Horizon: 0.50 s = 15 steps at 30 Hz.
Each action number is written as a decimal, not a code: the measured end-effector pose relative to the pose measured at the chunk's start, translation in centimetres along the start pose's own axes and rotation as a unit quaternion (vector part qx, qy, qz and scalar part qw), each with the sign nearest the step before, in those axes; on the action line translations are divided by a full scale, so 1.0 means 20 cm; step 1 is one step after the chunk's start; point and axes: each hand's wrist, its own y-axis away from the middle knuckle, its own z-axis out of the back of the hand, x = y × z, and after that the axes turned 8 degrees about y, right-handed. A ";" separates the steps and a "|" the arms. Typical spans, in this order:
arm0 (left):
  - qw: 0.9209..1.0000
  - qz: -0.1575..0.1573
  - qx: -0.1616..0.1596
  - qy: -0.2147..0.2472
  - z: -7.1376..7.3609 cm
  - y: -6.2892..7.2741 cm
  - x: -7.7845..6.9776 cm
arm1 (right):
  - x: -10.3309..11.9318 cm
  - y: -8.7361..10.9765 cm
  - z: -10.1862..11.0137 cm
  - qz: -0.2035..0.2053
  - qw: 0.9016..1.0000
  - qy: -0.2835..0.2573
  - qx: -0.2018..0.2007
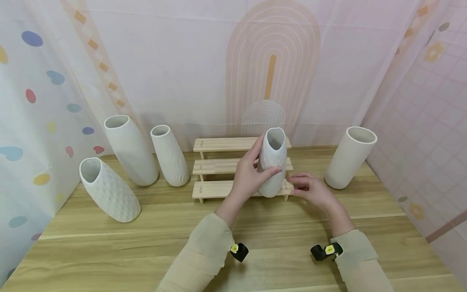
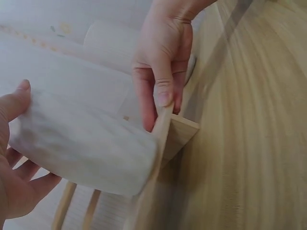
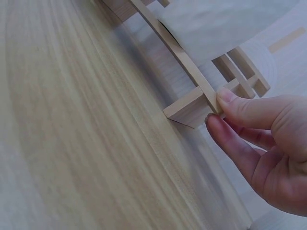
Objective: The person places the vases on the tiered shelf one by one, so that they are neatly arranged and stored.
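Note:
In the head view my left hand (image 1: 249, 174) grips a white ceramic vase (image 1: 274, 154) around its side, thumb across the front. The vase has a notched rim and a rippled surface. Its base is at the lowest board of a three-step wooden display rack (image 1: 215, 166); whether its full weight rests there I cannot tell. My right hand (image 1: 315, 192) is at the rack's right end. As the right wrist view shows, its thumb and index finger pinch the end of the lowest board (image 3: 187, 67). Part of the rack is hidden behind the vase and left hand.
Three white vases stand to the left: a dimpled one (image 1: 111, 192), a tall smooth one (image 1: 133, 152) and a slimmer grooved one (image 1: 170, 158). Right of the rack is a cylindrical white vase (image 1: 350, 158). A patterned curtain (image 1: 175, 61) hangs behind the wooden table (image 1: 153, 251).

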 end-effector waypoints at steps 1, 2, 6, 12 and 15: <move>1.000 0.001 0.000 0.004 0.00 0.01 0.01 | 0.00 0.00 0.00 0.000 1.000 -0.001 0.000; 1.000 0.003 0.001 0.007 0.00 0.02 0.02 | 0.00 0.00 0.00 0.000 1.000 0.000 0.001; 1.000 0.015 -0.002 0.017 0.01 0.06 0.06 | 0.00 0.00 0.00 0.001 1.000 -0.002 0.001; 0.998 0.038 -0.015 0.048 0.05 0.14 0.11 | -0.01 0.00 -0.01 0.000 1.000 -0.004 -0.002; 0.997 0.041 -0.027 0.051 0.09 0.19 0.12 | 0.00 0.00 -0.01 -0.001 1.000 -0.008 -0.002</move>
